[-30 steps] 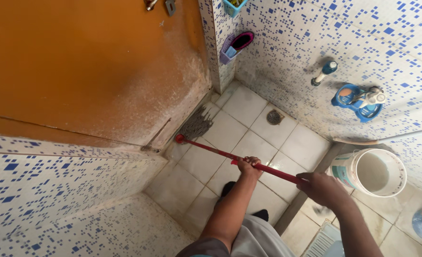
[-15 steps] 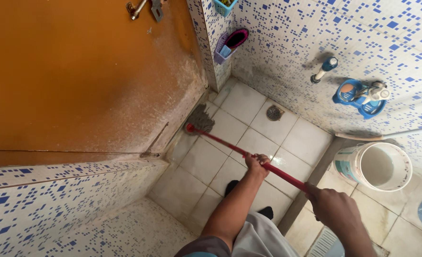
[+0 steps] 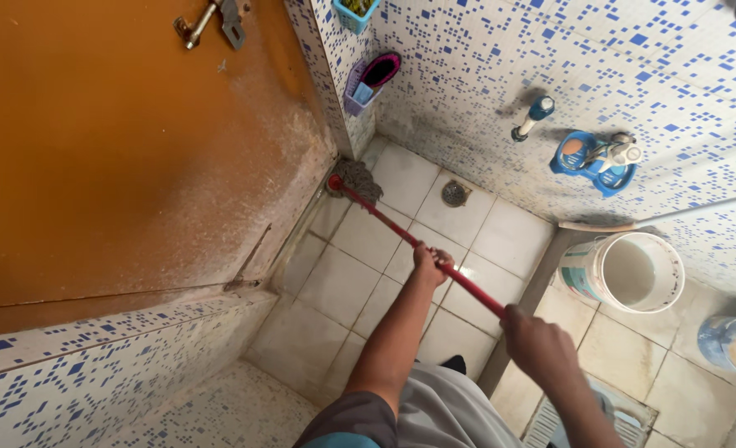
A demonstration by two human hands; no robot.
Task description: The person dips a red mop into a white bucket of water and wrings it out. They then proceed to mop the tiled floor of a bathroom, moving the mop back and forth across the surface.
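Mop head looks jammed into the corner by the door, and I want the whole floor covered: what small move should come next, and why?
Probably draw the mop back along the floor tiles toward the feet. Its grey head sits at the far corner by the orange door, with the left hand and right hand both in a firm grip on the red handle, so it can hardly go further forward.

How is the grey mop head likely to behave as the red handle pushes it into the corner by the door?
The mop head looks like loose grey strands, so it probably flops and splays rather than sliding stiffly. The floor tiles look damp, so it may drag heavily. The red handle appears straight and rigid between left hand and right hand.
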